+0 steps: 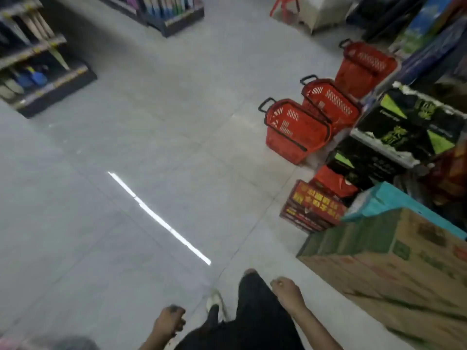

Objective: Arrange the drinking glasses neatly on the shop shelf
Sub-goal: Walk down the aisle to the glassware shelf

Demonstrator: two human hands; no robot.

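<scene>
No drinking glasses show in the head view. My left hand [168, 322] hangs low at the bottom middle, its fingers loosely curled, holding nothing that I can see. My right hand [286, 290] hangs beside my dark-trousered leg [255, 306], fingers loosely curled and empty. Both hands are over the grey tiled floor [151, 147] of a shop aisle, and the frame is blurred by motion.
Three red shopping baskets [295, 130] stand on the floor at the right. Stacked cartons [394, 261] and boxed goods [404, 127] line the right side. Shelving units stand at the far left [38, 72] and top middle [171, 13]. A red stool [284, 6] is at the top.
</scene>
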